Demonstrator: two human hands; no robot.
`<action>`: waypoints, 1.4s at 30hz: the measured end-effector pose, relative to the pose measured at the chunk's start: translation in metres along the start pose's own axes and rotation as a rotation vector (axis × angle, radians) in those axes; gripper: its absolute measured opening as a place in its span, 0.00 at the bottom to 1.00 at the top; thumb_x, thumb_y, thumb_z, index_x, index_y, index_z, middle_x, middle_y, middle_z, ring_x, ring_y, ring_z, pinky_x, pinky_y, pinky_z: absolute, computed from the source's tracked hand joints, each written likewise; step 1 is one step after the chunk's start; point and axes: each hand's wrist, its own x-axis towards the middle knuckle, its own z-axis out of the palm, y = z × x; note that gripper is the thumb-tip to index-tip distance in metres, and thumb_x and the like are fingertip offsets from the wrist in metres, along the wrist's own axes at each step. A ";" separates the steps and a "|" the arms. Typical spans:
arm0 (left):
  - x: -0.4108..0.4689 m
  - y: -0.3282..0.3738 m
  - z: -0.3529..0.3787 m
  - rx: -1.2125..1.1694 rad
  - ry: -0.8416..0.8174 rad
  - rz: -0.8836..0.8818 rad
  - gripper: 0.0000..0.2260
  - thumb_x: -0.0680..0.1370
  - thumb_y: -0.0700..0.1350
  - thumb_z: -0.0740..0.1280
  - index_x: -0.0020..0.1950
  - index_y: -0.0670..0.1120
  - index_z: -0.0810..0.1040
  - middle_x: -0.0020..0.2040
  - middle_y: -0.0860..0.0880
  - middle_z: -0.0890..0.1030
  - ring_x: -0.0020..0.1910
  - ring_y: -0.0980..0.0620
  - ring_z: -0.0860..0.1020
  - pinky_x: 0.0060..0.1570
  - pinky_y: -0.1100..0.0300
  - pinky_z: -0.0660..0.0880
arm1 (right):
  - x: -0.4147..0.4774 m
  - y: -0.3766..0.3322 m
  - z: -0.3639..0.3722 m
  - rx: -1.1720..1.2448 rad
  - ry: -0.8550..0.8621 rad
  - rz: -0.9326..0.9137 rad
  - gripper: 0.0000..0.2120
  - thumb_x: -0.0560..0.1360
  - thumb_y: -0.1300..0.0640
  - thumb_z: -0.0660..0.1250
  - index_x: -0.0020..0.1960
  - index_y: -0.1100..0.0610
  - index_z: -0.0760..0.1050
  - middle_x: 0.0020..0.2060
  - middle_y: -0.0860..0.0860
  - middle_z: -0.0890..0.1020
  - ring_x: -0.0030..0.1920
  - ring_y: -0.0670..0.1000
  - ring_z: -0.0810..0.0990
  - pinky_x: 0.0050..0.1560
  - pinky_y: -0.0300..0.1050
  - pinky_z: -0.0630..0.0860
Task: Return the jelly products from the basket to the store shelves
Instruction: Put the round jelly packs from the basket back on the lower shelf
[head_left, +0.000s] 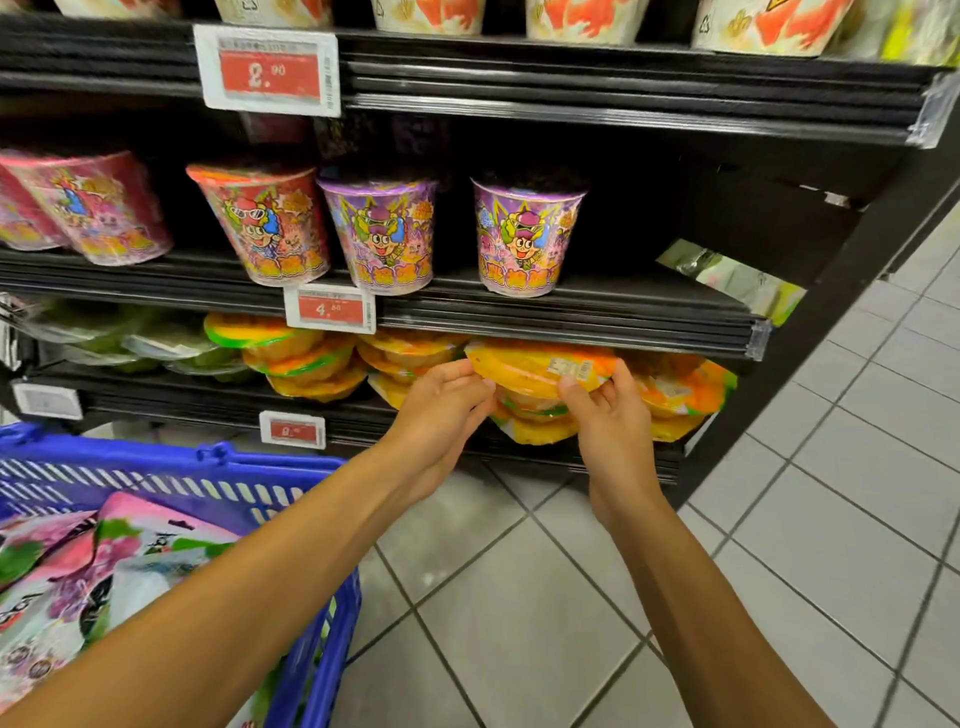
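Item: flat round orange-and-yellow plastic jelly pack (535, 366), pinched at opposite edges by my left hand (447, 400) and right hand (610, 415), above a stack of like packs at the black lower shelf (182, 405).
Item: blue plastic basket (171, 465), lower left, holding pink-and-green pouches (104, 561).

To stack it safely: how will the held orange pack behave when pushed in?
The pack looks fairly stiff: it lies flat though left hand and right hand pinch only its edges. Its glossy film is probably slippery, so it may slide off the uneven stack.
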 end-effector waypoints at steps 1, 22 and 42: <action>0.000 0.000 -0.001 -0.006 -0.002 0.007 0.14 0.80 0.31 0.60 0.58 0.45 0.79 0.55 0.49 0.84 0.56 0.56 0.81 0.57 0.65 0.77 | 0.000 -0.001 0.001 0.004 -0.004 0.000 0.24 0.79 0.58 0.66 0.73 0.51 0.65 0.62 0.47 0.79 0.63 0.45 0.77 0.64 0.46 0.75; -0.009 -0.022 -0.011 0.574 -0.165 0.039 0.42 0.78 0.31 0.62 0.78 0.65 0.45 0.73 0.56 0.70 0.45 0.65 0.80 0.42 0.58 0.73 | 0.002 0.009 0.001 -0.009 0.187 0.009 0.25 0.81 0.50 0.62 0.75 0.54 0.62 0.66 0.50 0.76 0.51 0.39 0.78 0.50 0.40 0.80; -0.014 -0.014 -0.020 0.519 -0.032 0.028 0.26 0.79 0.37 0.64 0.73 0.56 0.64 0.59 0.57 0.80 0.52 0.54 0.81 0.45 0.59 0.79 | -0.002 0.008 0.004 0.019 0.273 0.054 0.18 0.79 0.52 0.67 0.67 0.51 0.71 0.59 0.49 0.80 0.57 0.46 0.80 0.54 0.44 0.80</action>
